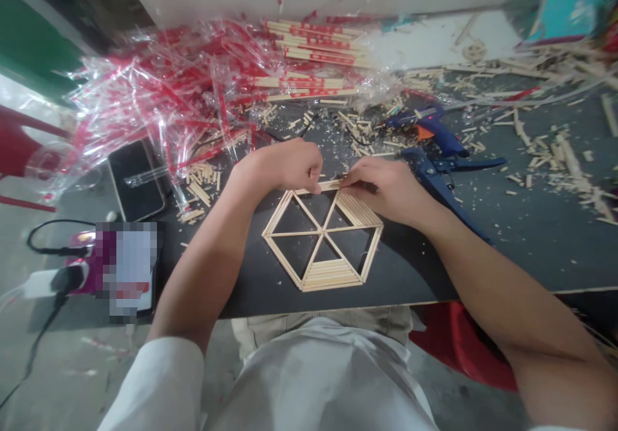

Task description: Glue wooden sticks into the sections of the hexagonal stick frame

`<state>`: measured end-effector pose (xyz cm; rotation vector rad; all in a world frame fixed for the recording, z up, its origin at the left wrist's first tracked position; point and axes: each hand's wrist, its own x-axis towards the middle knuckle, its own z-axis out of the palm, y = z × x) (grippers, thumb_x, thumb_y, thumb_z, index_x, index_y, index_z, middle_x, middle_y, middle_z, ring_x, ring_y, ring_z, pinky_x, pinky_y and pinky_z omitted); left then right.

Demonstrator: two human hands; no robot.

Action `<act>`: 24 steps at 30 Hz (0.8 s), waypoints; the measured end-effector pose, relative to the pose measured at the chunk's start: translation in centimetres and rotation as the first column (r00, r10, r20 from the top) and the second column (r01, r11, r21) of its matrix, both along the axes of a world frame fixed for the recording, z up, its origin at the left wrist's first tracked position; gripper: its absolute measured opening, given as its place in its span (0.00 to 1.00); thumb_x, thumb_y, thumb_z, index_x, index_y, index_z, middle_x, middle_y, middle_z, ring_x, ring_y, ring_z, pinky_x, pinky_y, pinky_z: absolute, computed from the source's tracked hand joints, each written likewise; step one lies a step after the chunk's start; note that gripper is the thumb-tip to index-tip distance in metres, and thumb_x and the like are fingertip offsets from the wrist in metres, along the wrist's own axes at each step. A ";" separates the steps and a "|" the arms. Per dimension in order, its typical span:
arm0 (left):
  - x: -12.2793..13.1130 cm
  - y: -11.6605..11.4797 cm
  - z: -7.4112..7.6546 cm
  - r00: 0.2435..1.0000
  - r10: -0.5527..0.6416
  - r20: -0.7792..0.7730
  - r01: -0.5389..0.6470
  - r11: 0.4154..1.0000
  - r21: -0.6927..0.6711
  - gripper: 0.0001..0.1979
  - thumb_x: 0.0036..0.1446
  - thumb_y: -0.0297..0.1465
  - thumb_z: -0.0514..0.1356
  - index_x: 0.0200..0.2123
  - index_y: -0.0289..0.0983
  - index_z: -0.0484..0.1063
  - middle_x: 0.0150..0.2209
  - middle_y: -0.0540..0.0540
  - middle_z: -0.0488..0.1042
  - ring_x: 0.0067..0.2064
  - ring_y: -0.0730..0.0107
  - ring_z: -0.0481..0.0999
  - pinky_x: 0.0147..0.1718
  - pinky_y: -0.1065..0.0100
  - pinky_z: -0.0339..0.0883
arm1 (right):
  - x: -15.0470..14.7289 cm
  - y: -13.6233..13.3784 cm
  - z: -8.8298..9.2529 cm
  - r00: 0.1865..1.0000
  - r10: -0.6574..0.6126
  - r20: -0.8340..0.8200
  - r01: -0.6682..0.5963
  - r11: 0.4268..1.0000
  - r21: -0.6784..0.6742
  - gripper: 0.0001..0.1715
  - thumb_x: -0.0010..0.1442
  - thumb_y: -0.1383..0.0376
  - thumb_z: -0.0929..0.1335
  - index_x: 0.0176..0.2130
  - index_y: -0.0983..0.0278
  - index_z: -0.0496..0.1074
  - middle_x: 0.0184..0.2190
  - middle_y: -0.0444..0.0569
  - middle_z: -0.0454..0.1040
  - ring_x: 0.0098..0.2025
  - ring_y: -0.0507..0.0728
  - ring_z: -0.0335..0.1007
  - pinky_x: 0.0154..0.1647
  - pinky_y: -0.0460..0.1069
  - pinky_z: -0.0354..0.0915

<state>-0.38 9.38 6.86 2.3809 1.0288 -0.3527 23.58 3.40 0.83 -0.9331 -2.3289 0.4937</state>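
A hexagonal frame of wooden sticks (322, 230), with spokes meeting at its middle, lies flat on the dark table. The bottom wedge and the upper right wedge carry rows of sticks graded in length. At the frame's far side my left hand (290, 165) is closed, thumb and fingertips at the left end of a short wooden stick (329, 185). My right hand (383, 189) pinches the right end of that stick near the upper right corner, its fingertips partly hidden. Just beyond my right wrist lies a blue-handled cutter (427, 170).
A blue glue gun (437, 128) rests behind the cutter. Red and clear plastic wrappers (159, 96) heap at the back left, beside wrapped chopsticks (318, 44). Stick offcuts (560, 154) litter the right. A dark phone (136, 180), another phone and a purple power strip (87, 260) sit left.
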 end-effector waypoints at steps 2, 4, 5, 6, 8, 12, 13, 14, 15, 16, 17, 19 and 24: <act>0.1 0.0 -0.1 1.000 -0.005 0.011 0.005 1.000 -0.005 0.10 0.57 0.38 0.66 0.31 0.37 0.77 0.30 0.47 0.78 0.35 0.66 0.75 0.38 0.66 0.62 | 0.0 0.0 0.0 1.000 -0.004 0.009 0.004 1.000 -0.002 0.07 0.69 0.64 0.70 0.38 0.61 0.79 0.37 0.51 0.80 0.37 0.57 0.77 0.37 0.52 0.69; 0.1 0.0 -0.1 1.000 0.003 0.015 -0.003 1.000 -0.013 0.09 0.57 0.38 0.66 0.31 0.37 0.76 0.31 0.47 0.79 0.34 0.66 0.75 0.36 0.66 0.61 | -0.1 -0.1 0.0 1.000 -0.014 0.012 0.015 1.000 -0.011 0.07 0.69 0.64 0.70 0.38 0.61 0.79 0.37 0.51 0.80 0.36 0.57 0.76 0.35 0.52 0.69; 0.2 0.0 0.0 1.000 0.009 0.017 -0.008 1.000 -0.017 0.10 0.56 0.38 0.66 0.31 0.37 0.76 0.31 0.47 0.79 0.34 0.66 0.75 0.36 0.66 0.60 | -0.1 -0.1 0.1 1.000 -0.021 0.010 0.021 1.000 -0.012 0.07 0.69 0.64 0.70 0.38 0.61 0.79 0.37 0.51 0.80 0.35 0.57 0.76 0.35 0.52 0.69; 0.2 -0.1 0.0 1.000 0.014 0.019 -0.014 1.000 -0.018 0.10 0.56 0.38 0.66 0.31 0.37 0.76 0.31 0.47 0.79 0.34 0.66 0.75 0.35 0.66 0.60 | -0.1 -0.1 0.1 1.000 -0.028 0.005 0.028 1.000 -0.011 0.07 0.69 0.64 0.70 0.37 0.61 0.79 0.37 0.50 0.80 0.34 0.56 0.75 0.34 0.52 0.69; 0.3 -0.1 0.0 0.999 0.024 0.030 -0.024 1.000 -0.014 0.09 0.56 0.37 0.66 0.31 0.37 0.75 0.30 0.47 0.79 0.34 0.66 0.76 0.37 0.66 0.61 | -0.2 -0.2 0.1 0.999 -0.040 -0.006 0.040 0.999 -0.008 0.07 0.68 0.65 0.71 0.37 0.60 0.80 0.36 0.50 0.80 0.32 0.55 0.74 0.34 0.51 0.68; 0.3 0.0 -0.3 0.998 0.035 0.061 -0.034 0.999 -0.011 0.09 0.55 0.38 0.66 0.32 0.38 0.76 0.30 0.47 0.79 0.34 0.65 0.76 0.38 0.65 0.62 | -0.3 -0.2 0.0 0.998 -0.066 -0.010 0.066 0.997 -0.030 0.06 0.67 0.64 0.72 0.37 0.60 0.81 0.35 0.49 0.80 0.29 0.53 0.72 0.31 0.51 0.67; 0.3 0.0 -0.4 0.997 0.036 0.065 -0.035 0.999 -0.016 0.10 0.55 0.38 0.66 0.33 0.38 0.77 0.31 0.47 0.79 0.34 0.65 0.76 0.38 0.65 0.62 | -0.3 -0.2 0.0 0.998 -0.069 -0.014 0.068 0.997 -0.035 0.06 0.67 0.64 0.72 0.37 0.60 0.81 0.35 0.49 0.80 0.29 0.53 0.71 0.31 0.51 0.66; 0.3 0.1 -0.4 0.997 0.039 0.068 -0.037 0.999 -0.023 0.10 0.55 0.39 0.66 0.33 0.38 0.77 0.31 0.47 0.80 0.34 0.65 0.77 0.37 0.66 0.62 | -0.3 -0.2 -0.1 0.997 -0.069 -0.020 0.068 0.997 -0.038 0.06 0.66 0.64 0.72 0.37 0.61 0.81 0.35 0.49 0.79 0.28 0.53 0.71 0.31 0.51 0.66; 0.3 0.1 -0.3 0.997 0.047 0.068 -0.045 0.999 -0.030 0.10 0.55 0.39 0.66 0.34 0.38 0.77 0.32 0.47 0.80 0.35 0.65 0.77 0.36 0.66 0.62 | -0.3 -0.2 -0.1 0.997 -0.066 -0.026 0.065 0.997 -0.040 0.06 0.66 0.64 0.72 0.37 0.61 0.81 0.34 0.49 0.79 0.28 0.53 0.71 0.31 0.51 0.66; 0.3 0.0 -0.2 0.996 0.056 0.064 -0.054 0.998 -0.037 0.10 0.55 0.38 0.66 0.34 0.38 0.77 0.33 0.47 0.80 0.35 0.65 0.77 0.35 0.66 0.62 | -0.3 -0.2 -0.1 0.997 -0.064 -0.031 0.062 0.997 -0.043 0.06 0.66 0.64 0.72 0.37 0.61 0.81 0.34 0.49 0.79 0.28 0.53 0.71 0.31 0.50 0.66; 0.4 0.0 0.0 0.996 0.067 0.057 -0.064 0.997 -0.043 0.10 0.55 0.38 0.65 0.35 0.37 0.78 0.33 0.46 0.81 0.36 0.65 0.77 0.35 0.66 0.62 | -0.2 -0.2 -0.1 0.997 -0.064 -0.035 0.062 0.997 -0.048 0.06 0.66 0.64 0.72 0.37 0.61 0.81 0.34 0.49 0.79 0.28 0.53 0.70 0.31 0.50 0.66; 0.4 -0.1 0.5 0.996 0.081 0.036 -0.079 0.996 -0.047 0.10 0.56 0.37 0.64 0.36 0.37 0.78 0.35 0.45 0.81 0.38 0.64 0.78 0.36 0.66 0.63 | -0.1 -0.1 -0.1 0.997 -0.067 -0.036 0.064 0.996 -0.068 0.06 0.66 0.63 0.72 0.37 0.61 0.82 0.34 0.48 0.79 0.29 0.53 0.71 0.31 0.50 0.66; 0.5 -0.4 1.5 0.995 0.097 -0.005 -0.098 0.994 -0.046 0.11 0.59 0.37 0.62 0.39 0.36 0.79 0.39 0.43 0.81 0.41 0.62 0.78 0.39 0.66 0.63 | 0.2 0.2 -0.1 0.998 -0.058 -0.034 0.054 0.991 -0.119 0.07 0.67 0.62 0.72 0.37 0.60 0.82 0.34 0.49 0.81 0.33 0.56 0.75 0.35 0.51 0.67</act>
